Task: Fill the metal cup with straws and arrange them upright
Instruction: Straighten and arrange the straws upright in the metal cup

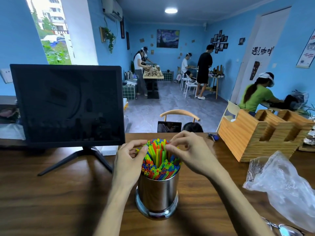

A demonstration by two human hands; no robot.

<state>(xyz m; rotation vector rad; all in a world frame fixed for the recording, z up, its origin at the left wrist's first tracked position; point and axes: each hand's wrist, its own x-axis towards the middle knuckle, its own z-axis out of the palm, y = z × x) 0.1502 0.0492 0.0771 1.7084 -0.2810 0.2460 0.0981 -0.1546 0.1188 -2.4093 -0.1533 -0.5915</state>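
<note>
A shiny metal cup (157,195) stands on the wooden table (51,193) in front of me. It is packed with colourful straws (159,160) in green, yellow, orange and blue. Those at the back stick up higher than the ones in front. My left hand (130,160) is at the left side of the bundle, its curled fingers and thumb pinching the taller straws. My right hand (189,152) is at the right side, its curled fingers gripping the tops of the taller straws.
A dark monitor (68,104) on a stand is at the back left. A wooden organiser box (255,133) sits at the right, with a crumpled clear plastic bag (286,184) in front of it. Glasses (283,229) lie at the bottom right. Several people work in the room beyond.
</note>
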